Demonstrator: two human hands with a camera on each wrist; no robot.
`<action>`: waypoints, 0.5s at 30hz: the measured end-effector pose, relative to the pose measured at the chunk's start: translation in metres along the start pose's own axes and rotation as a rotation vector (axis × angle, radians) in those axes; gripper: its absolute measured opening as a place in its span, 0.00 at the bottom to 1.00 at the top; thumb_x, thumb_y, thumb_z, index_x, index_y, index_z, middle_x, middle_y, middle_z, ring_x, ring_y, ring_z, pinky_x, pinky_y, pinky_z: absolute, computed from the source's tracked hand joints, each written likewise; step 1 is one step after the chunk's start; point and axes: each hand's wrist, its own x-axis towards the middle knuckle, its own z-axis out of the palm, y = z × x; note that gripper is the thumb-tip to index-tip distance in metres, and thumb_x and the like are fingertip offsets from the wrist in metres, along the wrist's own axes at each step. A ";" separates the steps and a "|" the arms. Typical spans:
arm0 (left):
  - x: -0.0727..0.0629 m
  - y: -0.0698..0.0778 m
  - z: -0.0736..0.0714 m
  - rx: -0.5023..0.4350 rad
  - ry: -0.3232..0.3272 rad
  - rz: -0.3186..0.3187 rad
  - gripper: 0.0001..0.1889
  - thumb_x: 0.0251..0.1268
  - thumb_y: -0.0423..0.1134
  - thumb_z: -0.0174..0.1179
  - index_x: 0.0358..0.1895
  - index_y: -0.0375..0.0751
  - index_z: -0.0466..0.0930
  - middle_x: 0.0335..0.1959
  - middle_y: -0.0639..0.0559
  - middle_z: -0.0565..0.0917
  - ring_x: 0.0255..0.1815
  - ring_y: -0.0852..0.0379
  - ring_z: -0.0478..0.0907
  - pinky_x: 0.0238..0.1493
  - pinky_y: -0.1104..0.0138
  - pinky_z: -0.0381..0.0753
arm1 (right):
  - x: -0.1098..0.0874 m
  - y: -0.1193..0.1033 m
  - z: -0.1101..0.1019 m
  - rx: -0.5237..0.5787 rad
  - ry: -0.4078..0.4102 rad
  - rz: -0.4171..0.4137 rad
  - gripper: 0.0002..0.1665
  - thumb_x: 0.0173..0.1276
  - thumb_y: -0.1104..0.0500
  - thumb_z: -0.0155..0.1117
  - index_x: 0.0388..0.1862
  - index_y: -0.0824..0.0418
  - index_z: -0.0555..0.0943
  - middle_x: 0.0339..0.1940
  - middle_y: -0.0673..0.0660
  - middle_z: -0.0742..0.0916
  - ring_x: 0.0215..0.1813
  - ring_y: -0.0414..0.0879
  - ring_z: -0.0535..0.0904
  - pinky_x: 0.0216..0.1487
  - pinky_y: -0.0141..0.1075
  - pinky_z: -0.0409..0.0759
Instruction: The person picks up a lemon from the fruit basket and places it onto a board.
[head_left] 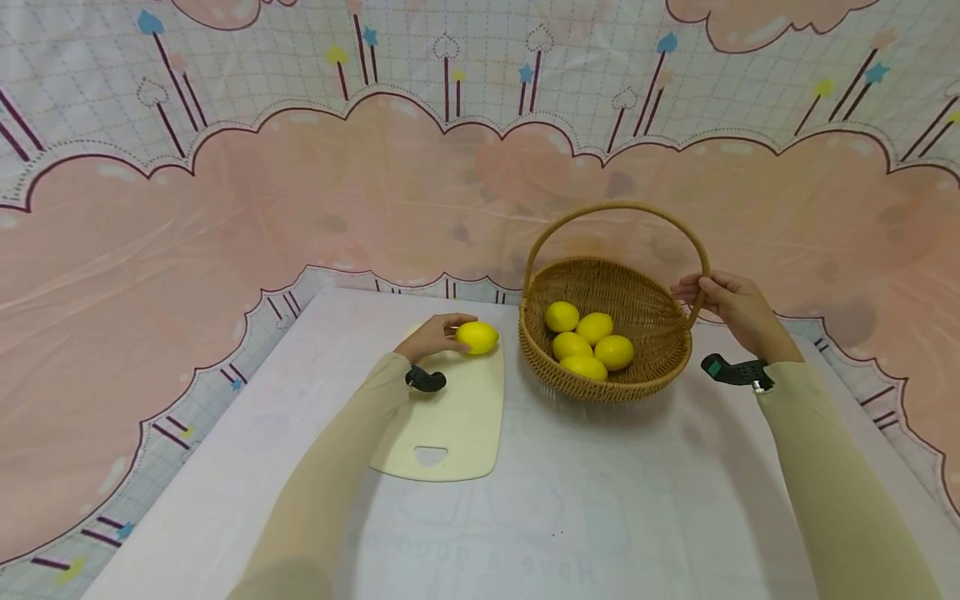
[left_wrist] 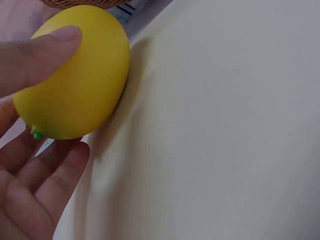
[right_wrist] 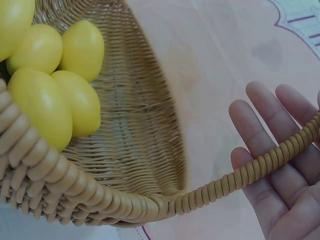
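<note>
Gripping one yellow lemon [head_left: 477, 338] over the far end of the cream board [head_left: 457, 417]: left hand [head_left: 433, 336], thumb and fingers about its sides. Lemon: probably light, firm, smooth; best held round its middle. Right hand [head_left: 738, 304]: fingers nearly straight, thumb pinching the wicker basket [head_left: 607, 390]'s likely stiff handle [head_left: 618, 205]. Unclear: lemon–board contact; anything beneath five other lemons [head_left: 572, 346]. Cropped: right thumb, wrist view.
</note>
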 end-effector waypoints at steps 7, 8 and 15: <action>0.001 -0.002 0.000 0.025 0.005 -0.010 0.31 0.58 0.32 0.62 0.67 0.35 0.65 0.68 0.38 0.68 0.66 0.40 0.66 0.70 0.51 0.63 | 0.000 0.002 -0.001 0.003 -0.003 -0.004 0.20 0.74 0.50 0.46 0.53 0.60 0.77 0.43 0.40 0.86 0.49 0.33 0.81 0.51 0.19 0.76; 0.001 -0.002 -0.001 0.031 0.008 -0.011 0.31 0.59 0.32 0.62 0.67 0.35 0.65 0.68 0.39 0.68 0.66 0.40 0.66 0.70 0.52 0.63 | 0.000 0.002 -0.001 0.006 -0.004 -0.005 0.20 0.74 0.50 0.46 0.53 0.59 0.77 0.43 0.40 0.86 0.49 0.33 0.81 0.51 0.20 0.76; 0.002 -0.004 -0.002 0.050 0.026 -0.049 0.29 0.63 0.38 0.60 0.67 0.36 0.64 0.69 0.40 0.67 0.68 0.41 0.65 0.70 0.53 0.64 | 0.000 0.002 0.000 0.028 -0.002 -0.009 0.20 0.74 0.51 0.46 0.53 0.62 0.77 0.43 0.40 0.86 0.49 0.33 0.81 0.50 0.20 0.77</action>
